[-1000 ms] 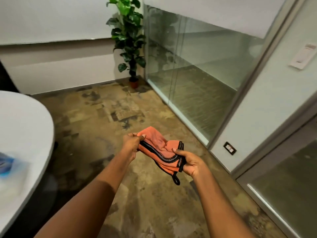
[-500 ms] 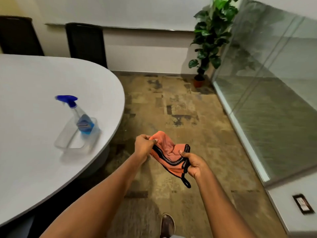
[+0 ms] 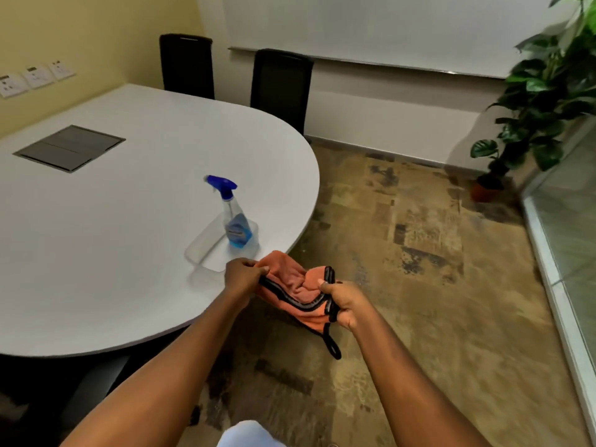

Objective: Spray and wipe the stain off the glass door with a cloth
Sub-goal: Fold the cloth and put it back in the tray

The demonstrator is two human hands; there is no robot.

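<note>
You are pinching the orange cloth (image 3: 298, 290) between left hand (image 3: 242, 275) and right hand (image 3: 344, 303); free one for the spray bottle (image 3: 234, 217) at the surface's (image 3: 113, 221) right edge.

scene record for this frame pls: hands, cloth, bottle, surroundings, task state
left hand: pinching one end of the cloth
right hand: gripping the other end
cloth: orange, black trim, bunched between both hands, loop hanging below
spray bottle: upright, blue trigger, blue liquid low, standing in a clear tray
table: white, rounded, bottle near its edge
chairs: two black, behind table
plant: potted, far right corner
glass: right edge, only partly in view
task state: bottle untouched, no spraying yet
</note>
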